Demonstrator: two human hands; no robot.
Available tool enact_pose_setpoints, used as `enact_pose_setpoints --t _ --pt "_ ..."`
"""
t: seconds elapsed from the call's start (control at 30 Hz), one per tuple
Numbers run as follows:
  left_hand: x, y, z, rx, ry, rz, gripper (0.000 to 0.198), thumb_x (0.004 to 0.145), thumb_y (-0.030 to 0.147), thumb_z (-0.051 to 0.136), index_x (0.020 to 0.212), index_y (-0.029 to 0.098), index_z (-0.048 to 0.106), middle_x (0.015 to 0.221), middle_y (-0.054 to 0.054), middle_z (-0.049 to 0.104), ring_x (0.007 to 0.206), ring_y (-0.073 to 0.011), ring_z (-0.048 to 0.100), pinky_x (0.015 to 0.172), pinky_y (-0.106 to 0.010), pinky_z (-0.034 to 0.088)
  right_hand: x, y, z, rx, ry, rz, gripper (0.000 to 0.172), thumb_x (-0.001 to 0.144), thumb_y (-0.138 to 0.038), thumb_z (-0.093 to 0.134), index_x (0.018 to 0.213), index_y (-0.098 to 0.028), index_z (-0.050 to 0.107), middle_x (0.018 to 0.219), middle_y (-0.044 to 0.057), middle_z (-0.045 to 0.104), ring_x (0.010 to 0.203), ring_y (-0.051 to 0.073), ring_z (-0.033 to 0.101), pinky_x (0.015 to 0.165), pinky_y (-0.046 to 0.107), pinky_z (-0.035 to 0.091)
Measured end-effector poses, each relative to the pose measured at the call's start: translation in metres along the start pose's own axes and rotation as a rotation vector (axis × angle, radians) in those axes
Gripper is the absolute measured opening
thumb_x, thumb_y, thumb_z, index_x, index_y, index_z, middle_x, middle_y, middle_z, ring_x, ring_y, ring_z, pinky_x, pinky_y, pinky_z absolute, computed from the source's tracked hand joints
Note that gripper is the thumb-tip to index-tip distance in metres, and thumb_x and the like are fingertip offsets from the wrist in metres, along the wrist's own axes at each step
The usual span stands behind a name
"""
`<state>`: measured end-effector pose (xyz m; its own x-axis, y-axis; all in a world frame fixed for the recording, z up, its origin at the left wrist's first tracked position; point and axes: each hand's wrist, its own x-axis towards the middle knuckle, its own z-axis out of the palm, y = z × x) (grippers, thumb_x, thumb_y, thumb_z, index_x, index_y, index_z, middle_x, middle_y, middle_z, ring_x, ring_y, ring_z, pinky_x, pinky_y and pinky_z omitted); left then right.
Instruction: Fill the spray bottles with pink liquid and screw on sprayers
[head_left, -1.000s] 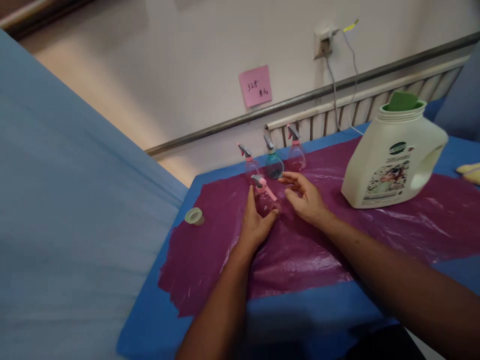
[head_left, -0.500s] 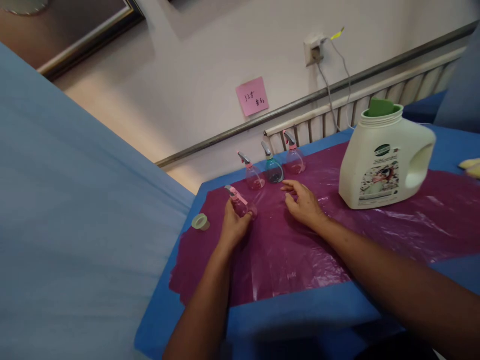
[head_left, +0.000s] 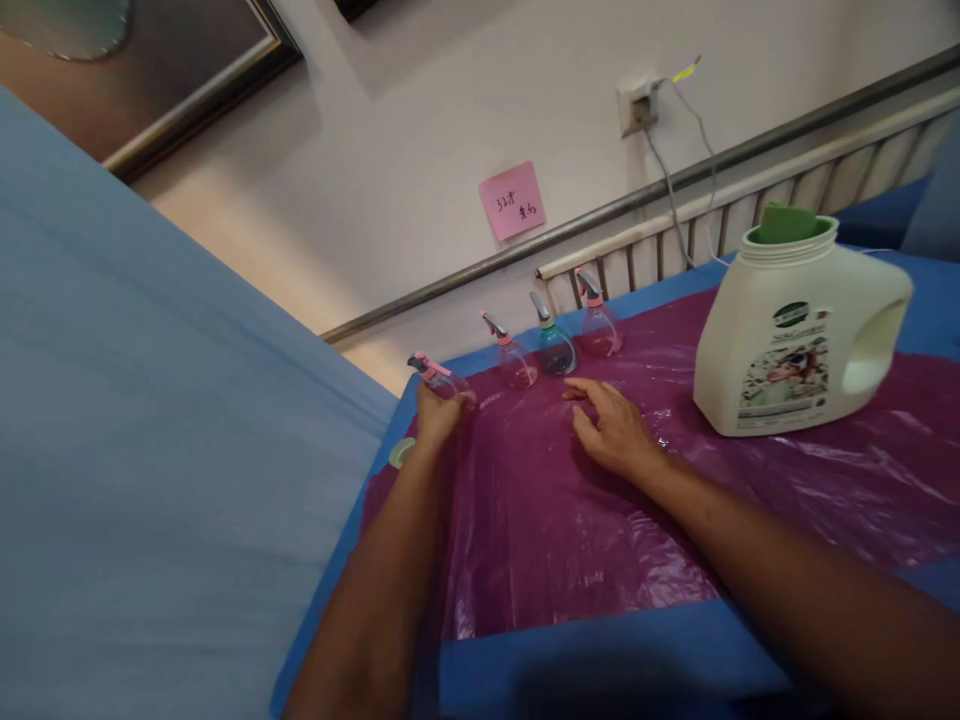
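My left hand (head_left: 437,415) is closed round a small clear spray bottle with a pink and grey trigger head (head_left: 431,371), held near the far left corner of the purple plastic sheet (head_left: 570,520). My right hand (head_left: 615,428) lies on the sheet with fingers loosely spread, holding nothing. Three more small spray bottles stand in a row just beyond it: a pink one (head_left: 514,358), a teal one (head_left: 553,342) and another pink one (head_left: 600,325).
A large white detergent jug (head_left: 795,335) with a green cap inside its mouth stands at the right. A roll of tape (head_left: 401,452) lies by my left wrist. A blue cloth covers the table (head_left: 600,670). A radiator, wall socket and pink note are behind.
My left hand has carried the spray bottle from the middle of the sheet leftward and away to the far left corner. My right hand has settled flatter on the sheet.
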<state>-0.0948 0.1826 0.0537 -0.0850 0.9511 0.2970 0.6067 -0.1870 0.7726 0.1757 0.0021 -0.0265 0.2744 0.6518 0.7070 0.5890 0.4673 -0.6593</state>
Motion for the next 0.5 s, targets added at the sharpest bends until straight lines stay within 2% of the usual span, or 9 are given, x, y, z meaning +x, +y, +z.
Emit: enact_pose_setpoints --t 0.13,0.27,0.5 --pt "-0.001 0.003 0.028 -0.070 -0.065 -0.039 0.066 0.067 0.017 0.097 0.123 0.022 0.062 0.102 -0.004 0.075 0.089 -0.0233 0.075 0.079 -0.035 0.058 -0.001 -0.002 0.001 0.008 -0.031 -0.016 0.051 0.094 -0.010 0.059 0.142 -0.025 0.065 0.120 0.008 0.083 0.111 0.028 0.076 0.102 0.048 0.062" --pt "-0.004 0.005 0.050 -0.147 -0.133 -0.058 0.068 0.070 0.011 0.091 0.130 0.023 0.060 0.106 -0.004 0.076 0.085 -0.0202 0.074 0.074 -0.032 0.058 -0.002 -0.005 0.001 0.007 -0.061 -0.009 0.049 0.096 -0.011 0.060 0.143 -0.025 0.064 0.121 0.008 0.083 0.113 0.029 0.076 0.103 0.048 0.062" --pt "0.015 0.010 0.056 -0.175 -0.177 -0.079 0.072 0.072 0.010 0.093 0.133 0.023 0.057 0.101 -0.004 0.075 0.083 -0.0220 0.075 0.076 -0.036 0.059 -0.002 -0.016 -0.004 -0.020 -0.122 -0.020 0.048 0.099 -0.012 0.059 0.145 -0.026 0.062 0.124 0.009 0.081 0.114 0.029 0.075 0.100 0.049 0.062"
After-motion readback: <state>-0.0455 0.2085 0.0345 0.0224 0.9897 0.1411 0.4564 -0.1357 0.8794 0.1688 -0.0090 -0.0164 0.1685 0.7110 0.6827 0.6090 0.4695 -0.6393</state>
